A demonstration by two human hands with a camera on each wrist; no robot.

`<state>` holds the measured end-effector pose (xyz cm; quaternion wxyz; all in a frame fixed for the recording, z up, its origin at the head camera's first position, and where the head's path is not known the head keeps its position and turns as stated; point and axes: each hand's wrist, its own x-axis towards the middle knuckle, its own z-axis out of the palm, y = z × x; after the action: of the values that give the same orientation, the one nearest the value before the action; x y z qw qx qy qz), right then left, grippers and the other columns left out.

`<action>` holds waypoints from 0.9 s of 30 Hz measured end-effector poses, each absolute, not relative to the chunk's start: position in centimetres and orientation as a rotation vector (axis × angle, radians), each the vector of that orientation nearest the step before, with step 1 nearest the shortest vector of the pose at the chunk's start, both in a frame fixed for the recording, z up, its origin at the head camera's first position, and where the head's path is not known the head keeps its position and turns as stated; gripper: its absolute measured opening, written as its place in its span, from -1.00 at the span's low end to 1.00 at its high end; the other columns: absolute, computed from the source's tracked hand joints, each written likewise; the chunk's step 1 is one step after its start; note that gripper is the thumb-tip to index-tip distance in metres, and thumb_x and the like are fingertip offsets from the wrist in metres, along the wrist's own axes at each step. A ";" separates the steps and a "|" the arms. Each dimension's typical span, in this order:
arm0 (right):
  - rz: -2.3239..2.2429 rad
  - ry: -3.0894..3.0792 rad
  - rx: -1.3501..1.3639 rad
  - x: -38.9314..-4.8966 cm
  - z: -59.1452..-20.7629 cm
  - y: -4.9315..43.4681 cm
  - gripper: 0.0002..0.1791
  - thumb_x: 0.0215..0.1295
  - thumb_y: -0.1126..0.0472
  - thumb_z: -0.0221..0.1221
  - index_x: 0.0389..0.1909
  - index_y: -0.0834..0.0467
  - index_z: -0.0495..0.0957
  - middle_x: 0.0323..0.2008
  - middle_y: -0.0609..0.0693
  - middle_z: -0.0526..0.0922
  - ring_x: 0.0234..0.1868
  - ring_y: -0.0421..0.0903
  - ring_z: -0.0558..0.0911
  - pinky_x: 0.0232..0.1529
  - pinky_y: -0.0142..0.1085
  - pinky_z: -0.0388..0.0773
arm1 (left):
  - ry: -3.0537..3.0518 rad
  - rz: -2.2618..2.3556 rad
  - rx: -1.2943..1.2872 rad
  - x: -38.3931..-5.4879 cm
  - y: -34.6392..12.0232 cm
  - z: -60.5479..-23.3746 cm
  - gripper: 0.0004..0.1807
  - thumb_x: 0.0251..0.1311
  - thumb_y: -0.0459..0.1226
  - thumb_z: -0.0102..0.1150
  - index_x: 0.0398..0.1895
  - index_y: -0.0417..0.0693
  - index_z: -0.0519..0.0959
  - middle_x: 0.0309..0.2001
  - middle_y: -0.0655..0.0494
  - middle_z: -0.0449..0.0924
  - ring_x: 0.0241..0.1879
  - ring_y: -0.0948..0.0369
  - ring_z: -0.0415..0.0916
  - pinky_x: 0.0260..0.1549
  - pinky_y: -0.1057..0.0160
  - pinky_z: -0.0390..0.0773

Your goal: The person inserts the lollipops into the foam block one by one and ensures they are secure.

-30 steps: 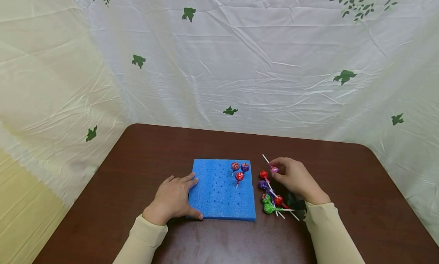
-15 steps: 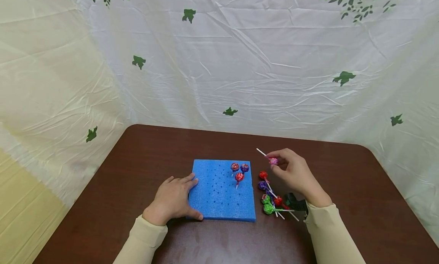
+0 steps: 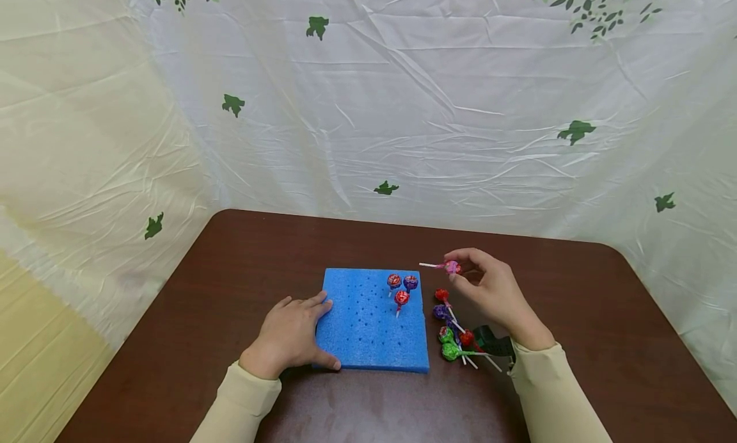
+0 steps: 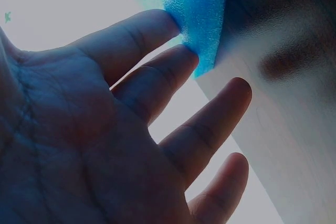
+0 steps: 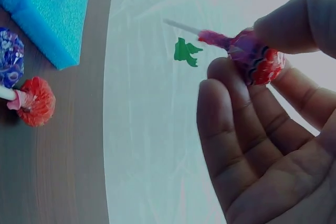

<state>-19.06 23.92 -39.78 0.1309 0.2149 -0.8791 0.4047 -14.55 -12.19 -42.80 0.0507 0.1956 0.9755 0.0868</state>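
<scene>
Between thumb and fingertips, my right hand (image 3: 492, 288) pinches the head of a pink and red lollipop (image 5: 257, 56). Its white stick points left, level, past the far right corner of the blue foam block (image 3: 368, 350). My left hand (image 3: 295, 331) lies along the block's left edge, thumb at the near corner, fingers spread; the left wrist view shows two fingertips against the foam's side. Rows of small holes dot the block. Three lollipops stand in its far right part: a red one (image 3: 394, 280), a purple one (image 3: 411, 281) and another red one (image 3: 401, 296).
Right of the block lies a loose pile of lollipops, among them a green one (image 3: 451, 351), a purple one (image 3: 440, 311) and a red one (image 3: 441, 294). A dark strap (image 3: 494, 342) shows by the right wrist. Behind the brown table (image 3: 276, 238) hangs a white curtain (image 3: 460, 142).
My right hand has lifted the lollipop up from the pile and slightly left. Its stick has swung from pointing up and away to level leftward. The left hand stays put.
</scene>
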 end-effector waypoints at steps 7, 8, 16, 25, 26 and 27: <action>1.246 -2.497 0.656 -18.8 -39.4 23.6 -0.66 0.27 0.38 0.32 0.05 0.14 0.59 -0.16 -0.07 0.68 -0.31 -0.13 0.63 -0.29 -0.37 0.61 | 2.969 0.261 0.596 -14.6 -12.2 -42.9 0.21 -0.45 0.40 0.51 0.38 -0.01 0.47 0.43 0.04 0.32 0.31 -0.04 0.38 0.31 -0.19 0.18; 1.255 -2.488 0.668 -18.7 -39.4 23.5 -0.65 0.26 0.39 0.32 0.05 0.14 0.59 -0.16 -0.06 0.68 -0.32 -0.12 0.64 -0.30 -0.38 0.60 | 2.970 0.261 0.597 -14.6 -12.2 -42.9 0.21 -0.45 0.40 0.51 0.38 -0.01 0.47 0.43 0.04 0.32 0.31 -0.04 0.38 0.31 -0.19 0.19; 1.307 -2.503 0.724 -18.4 -39.2 23.1 -0.61 0.25 0.40 0.33 0.09 0.16 0.57 -0.12 -0.01 0.69 -0.33 -0.08 0.68 -0.31 -0.37 0.63 | 2.975 0.268 0.602 -14.5 -12.2 -42.9 0.21 -0.44 0.40 0.51 0.37 -0.02 0.48 0.42 0.03 0.33 0.31 -0.04 0.38 0.31 -0.19 0.19; 1.296 -2.496 0.758 -17.1 -37.3 22.0 -0.68 0.25 0.48 0.29 0.02 0.28 0.59 -0.22 0.10 0.68 -0.37 -0.04 0.70 -0.38 -0.34 0.62 | 2.978 0.263 0.608 -14.5 -12.2 -42.9 0.20 -0.43 0.40 0.50 0.37 -0.03 0.48 0.42 0.03 0.33 0.30 -0.04 0.39 0.31 -0.19 0.19; 1.308 -2.496 0.759 -17.1 -37.3 22.0 -0.68 0.25 0.48 0.29 0.03 0.27 0.59 -0.22 0.11 0.69 -0.36 -0.06 0.70 -0.38 -0.35 0.62 | 2.978 0.261 0.607 -14.5 -12.2 -42.9 0.20 -0.43 0.40 0.50 0.37 -0.03 0.48 0.42 0.03 0.33 0.30 -0.04 0.39 0.31 -0.19 0.19; 1.313 -2.496 0.759 -17.1 -37.4 22.0 -0.67 0.25 0.47 0.29 0.03 0.26 0.59 -0.23 0.11 0.69 -0.36 -0.10 0.70 -0.38 -0.35 0.62 | 2.978 0.261 0.607 -14.5 -12.2 -42.9 0.20 -0.43 0.40 0.50 0.37 -0.02 0.48 0.42 0.03 0.33 0.30 -0.04 0.39 0.31 -0.19 0.19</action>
<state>-17.09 21.97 -37.38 0.1103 0.2583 -0.8493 0.4469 -14.55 -12.16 -42.90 0.0455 0.1987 0.9753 0.0854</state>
